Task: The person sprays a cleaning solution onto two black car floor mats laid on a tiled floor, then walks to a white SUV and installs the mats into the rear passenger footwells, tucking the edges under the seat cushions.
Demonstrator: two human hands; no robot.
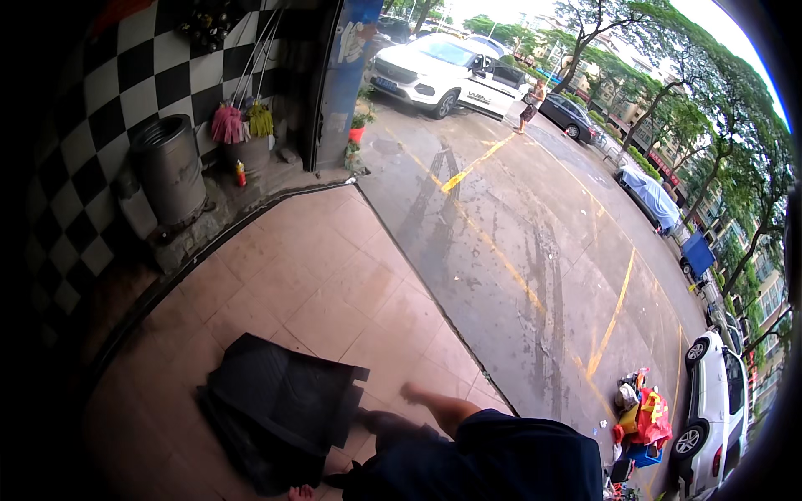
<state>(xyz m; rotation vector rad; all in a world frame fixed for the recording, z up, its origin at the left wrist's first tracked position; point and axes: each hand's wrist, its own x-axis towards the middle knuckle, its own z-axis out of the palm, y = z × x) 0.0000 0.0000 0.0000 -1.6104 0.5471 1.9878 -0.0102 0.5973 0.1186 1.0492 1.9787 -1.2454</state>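
Note:
Black moulded car floor mats [280, 392], seemingly stacked, lie on the pinkish tiles at the lower left, with raised edges and a notched right side. At their near edge, the fingers of my left hand [302, 493] show at the bottom of the picture, curled against the mat; the rest of that hand is cut off. My bare right forearm comes out of a dark sleeve, and my right hand [413, 392] is over the tiles to the right of the mats, apart from them. Its fingers are too blurred to make out.
A metal bin [170, 171] and a bucket [246, 154] with mops stand by the checkered wall. Beyond the tile edge lies a parking area with a white car [443, 71], a person [530, 104], another white car [714, 409] and a pile of colourful bags [647, 417].

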